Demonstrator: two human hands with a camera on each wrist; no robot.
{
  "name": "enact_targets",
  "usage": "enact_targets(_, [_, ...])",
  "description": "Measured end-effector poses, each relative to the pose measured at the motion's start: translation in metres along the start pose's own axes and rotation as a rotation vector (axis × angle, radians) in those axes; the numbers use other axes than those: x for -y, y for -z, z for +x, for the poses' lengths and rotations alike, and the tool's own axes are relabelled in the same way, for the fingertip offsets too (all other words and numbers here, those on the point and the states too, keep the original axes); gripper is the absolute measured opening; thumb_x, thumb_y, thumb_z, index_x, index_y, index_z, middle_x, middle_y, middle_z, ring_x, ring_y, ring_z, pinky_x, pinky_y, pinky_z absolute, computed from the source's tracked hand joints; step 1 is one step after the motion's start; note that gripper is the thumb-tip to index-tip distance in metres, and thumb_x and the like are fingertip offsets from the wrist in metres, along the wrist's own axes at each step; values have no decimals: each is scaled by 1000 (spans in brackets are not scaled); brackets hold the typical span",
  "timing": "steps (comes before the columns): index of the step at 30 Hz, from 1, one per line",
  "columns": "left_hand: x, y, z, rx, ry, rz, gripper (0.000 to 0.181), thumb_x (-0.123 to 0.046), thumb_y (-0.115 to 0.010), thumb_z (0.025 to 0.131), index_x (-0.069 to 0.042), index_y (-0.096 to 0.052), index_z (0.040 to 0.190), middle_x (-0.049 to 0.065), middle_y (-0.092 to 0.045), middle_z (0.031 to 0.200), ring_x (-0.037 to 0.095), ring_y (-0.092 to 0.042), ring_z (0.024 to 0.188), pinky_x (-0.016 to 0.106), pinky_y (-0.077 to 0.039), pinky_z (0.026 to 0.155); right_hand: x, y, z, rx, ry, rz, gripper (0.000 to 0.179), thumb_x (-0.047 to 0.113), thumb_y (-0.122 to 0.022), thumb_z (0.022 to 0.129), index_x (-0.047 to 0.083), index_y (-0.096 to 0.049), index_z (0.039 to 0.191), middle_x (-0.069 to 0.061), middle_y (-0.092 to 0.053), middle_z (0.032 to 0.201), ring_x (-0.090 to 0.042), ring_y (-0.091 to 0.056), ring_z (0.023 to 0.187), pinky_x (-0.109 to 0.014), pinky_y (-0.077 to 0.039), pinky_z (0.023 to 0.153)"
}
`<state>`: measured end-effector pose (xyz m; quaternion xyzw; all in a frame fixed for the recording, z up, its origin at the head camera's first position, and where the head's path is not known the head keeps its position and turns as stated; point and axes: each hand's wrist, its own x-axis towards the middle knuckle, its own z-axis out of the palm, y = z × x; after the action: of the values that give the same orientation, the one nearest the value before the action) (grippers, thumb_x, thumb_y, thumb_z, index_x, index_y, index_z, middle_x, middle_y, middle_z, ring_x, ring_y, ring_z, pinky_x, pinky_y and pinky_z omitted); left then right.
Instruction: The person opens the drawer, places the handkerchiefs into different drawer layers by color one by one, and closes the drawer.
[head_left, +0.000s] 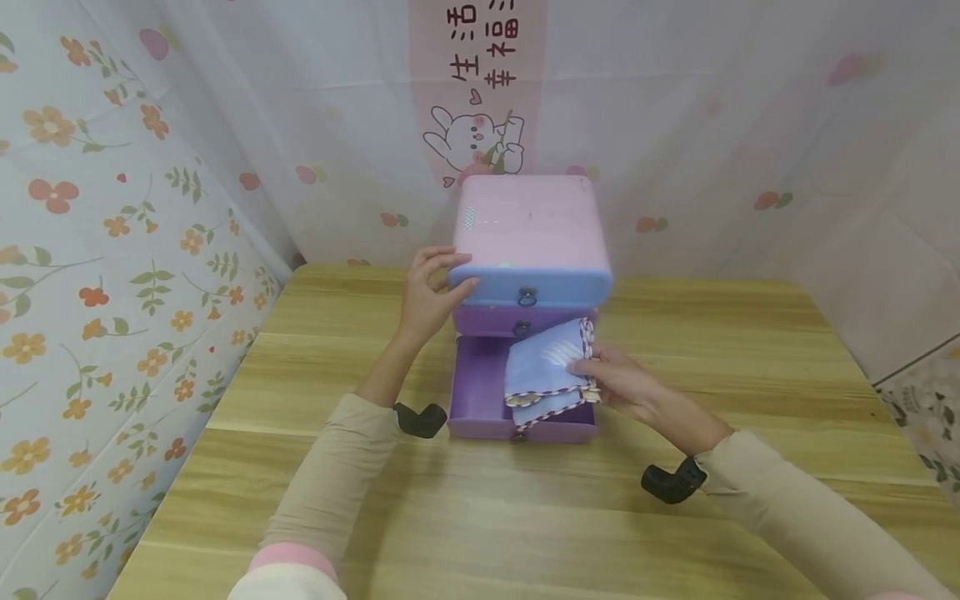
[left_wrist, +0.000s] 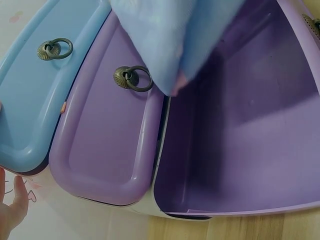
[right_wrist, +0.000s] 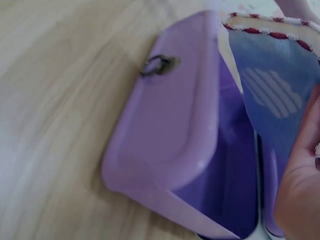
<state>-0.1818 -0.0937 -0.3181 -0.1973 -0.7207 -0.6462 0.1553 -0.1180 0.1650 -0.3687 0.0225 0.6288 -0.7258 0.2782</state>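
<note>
A small drawer cabinet (head_left: 528, 218) with a pink top stands at the table's back. Its blue top drawer (head_left: 487, 287) and purple middle drawer (left_wrist: 102, 125) are shut; the purple bottom drawer (head_left: 480, 379) is pulled out. My left hand (head_left: 427, 296) holds the cabinet's upper left front corner, thumb on the front and fingers at the side. With thumb on top, my right hand (head_left: 626, 379) pinches the right edge of a folded light-blue cloth (head_left: 551, 367) with striped trim and a white pattern. The cloth is tilted over the bottom drawer's right part, hiding some of its inside.
Ring pulls (left_wrist: 131, 78) hang on the drawer fronts. The wooden table (head_left: 480, 517) extends around the cabinet. A printed curtain (head_left: 675, 125) hangs close behind it, and a floral one (head_left: 112, 292) borders the left side.
</note>
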Motion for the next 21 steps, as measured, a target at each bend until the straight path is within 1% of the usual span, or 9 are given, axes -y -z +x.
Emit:
enact_targets(2, [0, 0, 0, -2, 1, 0, 28, 6, -67, 73, 12, -59, 99, 24, -43, 115, 26, -43, 106, 45, -46, 84, -3, -4, 3, -8, -21, 12, 17, 2, -50, 85, 4, -40, 99, 1, -53, 84, -9, -53, 74, -20, -47, 68])
enact_targets(4, [0, 0, -1, -3, 0, 3, 28, 6, -67, 72, 12, -59, 99, 24, -44, 115, 26, -43, 106, 44, -46, 84, -7, -6, 7, -27, -39, 20, 17, 2, -51, 84, 4, -41, 98, 0, -55, 83, -9, -56, 72, -20, -49, 66])
enact_targets(6, [0, 0, -1, -7, 2, 6, 28, 5, -67, 72, 11, -60, 99, 24, -44, 115, 26, -43, 106, 44, -47, 84, -11, -9, 10, -23, -44, 32, 20, 2, -50, 85, 3, -39, 102, -1, -56, 85, -10, -57, 74, -23, -50, 69])
enact_targets(8, [0, 0, 0, -10, 5, 9, 28, 5, -68, 73, 11, -60, 99, 24, -44, 115, 26, -43, 106, 43, -47, 84, -15, -10, 13, -24, -44, 29, 21, 3, -49, 85, 3, -37, 102, -1, -54, 86, -10, -56, 75, -23, -50, 69])
enact_targets(12, [2, 0, 0, -11, 8, 9, 28, 5, -68, 73, 11, -60, 99, 23, -44, 115, 26, -43, 107, 42, -47, 84, -22, -13, 21, -10, -44, 62, 21, 2, -46, 86, 3, -34, 103, -2, -54, 87, -11, -56, 77, -24, -50, 72])
enact_targets(16, [2, 0, 0, -10, 3, 7, 28, 5, -68, 72, 11, -60, 99, 24, -44, 115, 27, -43, 106, 43, -46, 84, -26, -13, 28, -21, -54, 45, 17, 2, -47, 86, 4, -36, 99, -1, -51, 84, -10, -52, 75, -22, -47, 69])
enact_targets(21, [3, 0, -1, -15, 4, -2, 28, 6, -67, 72, 12, -59, 99, 23, -43, 115, 26, -43, 106, 43, -47, 84, -29, -12, 34, -16, -61, 28, 17, 2, -46, 86, 5, -34, 98, -2, -45, 87, -11, -47, 78, -22, -44, 70])
